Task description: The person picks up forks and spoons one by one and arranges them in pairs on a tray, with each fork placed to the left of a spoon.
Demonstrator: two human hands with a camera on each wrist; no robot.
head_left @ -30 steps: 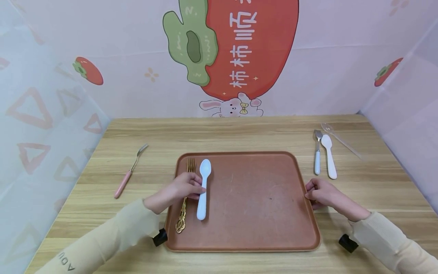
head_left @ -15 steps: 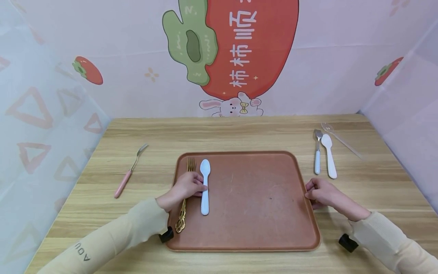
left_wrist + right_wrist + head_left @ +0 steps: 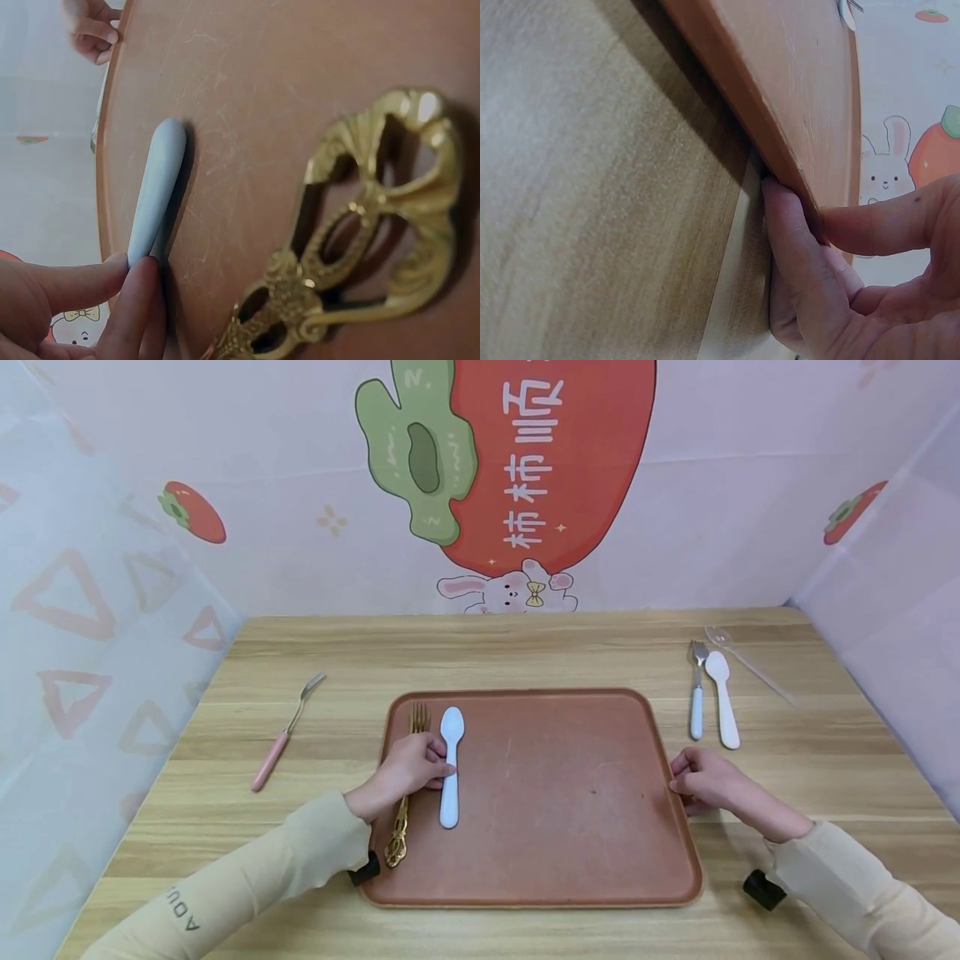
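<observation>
My left hand [image 3: 412, 763] pinches a pale blue-white spoon [image 3: 449, 802] by its handle, over the left part of a brown tray [image 3: 555, 793]. The spoon's bowl points to the back. In the left wrist view, thumb and fingers meet on the spoon's handle [image 3: 159, 180]. Just left of it on the tray lies a gold fork [image 3: 397, 843] with an ornate handle, its middle hidden behind my left hand. At the tray's right rim, my right hand [image 3: 712, 781] grips the edge. The right wrist view shows thumb above and fingers below the tray edge [image 3: 742, 97].
A pink-handled fork [image 3: 279, 747] lies on the wooden table [image 3: 480, 652] left of the tray. To the right are a blue-handled fork [image 3: 697, 702], a white spoon [image 3: 724, 706] and a clear plastic spoon [image 3: 753, 668]. Printed cloth walls [image 3: 285, 460] enclose the back and sides.
My left hand has shifted slightly right with the spoon, and the spoon's handle end has swung right, so it stands straighter beside the gold fork. My right hand stays at the rim.
</observation>
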